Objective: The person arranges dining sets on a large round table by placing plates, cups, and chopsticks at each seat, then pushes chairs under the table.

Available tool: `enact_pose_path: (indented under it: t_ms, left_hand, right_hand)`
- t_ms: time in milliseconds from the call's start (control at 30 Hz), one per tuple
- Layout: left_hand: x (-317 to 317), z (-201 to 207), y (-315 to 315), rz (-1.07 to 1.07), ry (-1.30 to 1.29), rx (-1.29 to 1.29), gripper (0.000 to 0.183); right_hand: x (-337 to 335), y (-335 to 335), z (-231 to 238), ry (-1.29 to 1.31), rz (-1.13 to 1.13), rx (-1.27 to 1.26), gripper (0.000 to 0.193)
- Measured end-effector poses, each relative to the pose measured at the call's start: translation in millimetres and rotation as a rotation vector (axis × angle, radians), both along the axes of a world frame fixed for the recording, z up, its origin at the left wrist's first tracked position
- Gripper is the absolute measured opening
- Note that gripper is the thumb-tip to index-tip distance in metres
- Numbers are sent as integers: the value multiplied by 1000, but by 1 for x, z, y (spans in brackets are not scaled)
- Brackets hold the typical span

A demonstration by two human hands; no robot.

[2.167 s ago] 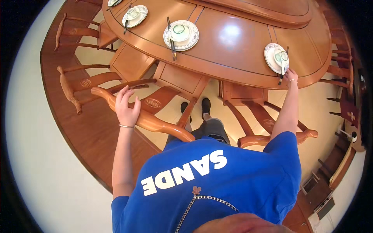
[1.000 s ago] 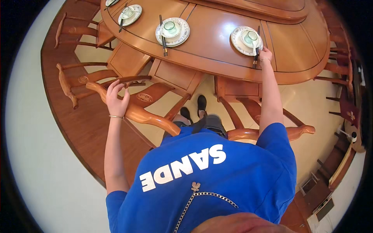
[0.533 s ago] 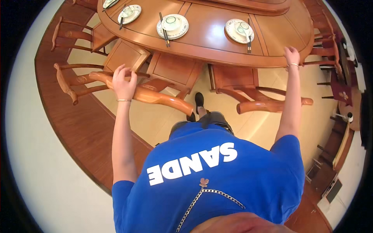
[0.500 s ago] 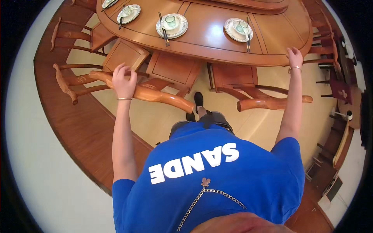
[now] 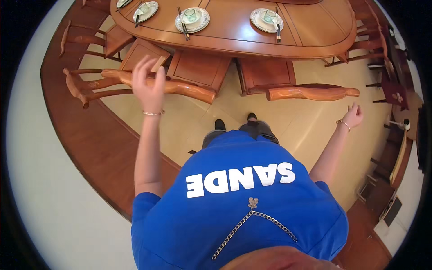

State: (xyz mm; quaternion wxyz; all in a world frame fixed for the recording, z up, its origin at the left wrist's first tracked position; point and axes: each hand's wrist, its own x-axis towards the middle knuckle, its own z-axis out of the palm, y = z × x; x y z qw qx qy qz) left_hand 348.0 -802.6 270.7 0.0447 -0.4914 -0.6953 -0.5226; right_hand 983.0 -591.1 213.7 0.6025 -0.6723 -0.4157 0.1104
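My left hand (image 5: 147, 90) is raised with its fingers spread and nothing in them. It overlaps the curved wooden backrest (image 5: 189, 88) of the chair at the middle left; whether it still touches the wood cannot be made out. My right hand (image 5: 354, 116) hangs out to the right with fingers curled in, holding nothing visible. It is apart from the table and just below the right end of another wooden chair's backrest (image 5: 306, 93). Both chairs' seats, a left seat (image 5: 198, 72) and a right seat (image 5: 267, 74), reach toward the round table's edge (image 5: 234, 48).
Plates with small glass bowls and dark chopsticks line the table, including a middle plate (image 5: 198, 24) and a right plate (image 5: 261, 22). More wooden chairs (image 5: 85, 40) stand at the left and right. A dark red floor border (image 5: 103, 153) runs beside the white wall (image 5: 36, 157).
My left hand has lifted and opened off the chair's backrest. My right hand has left the table edge and dropped lower. The table and chairs appear farther up in view.
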Motion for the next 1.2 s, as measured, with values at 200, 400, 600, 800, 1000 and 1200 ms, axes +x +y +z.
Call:
enact_pose_path:
  t_ms: [200,400,600,800,1000,1200]
  left_hand:
    - [177,-16,-15,-401,-812,-86,20]
    - [270,-95,35,-309,-1841,-442,56]
    - [306,-160,81,-252,-2086,-443,80]
    - [324,-216,115,-352,-2097,-464,75]
    - [312,-294,146,-238,-1905,-378,54]
    - [296,-308,149,-257,-1772,-593,11]
  right_hand:
    - [50,40,-57,686,-144,14,42]
    - [72,94,-114,1034,320,-91,68]
    - [88,148,-198,1000,852,-316,83]
    - [96,171,-258,1089,805,-645,74]
    - [92,160,-243,1724,888,-1048,70]
    - [77,140,-209,2820,-561,-939,61]
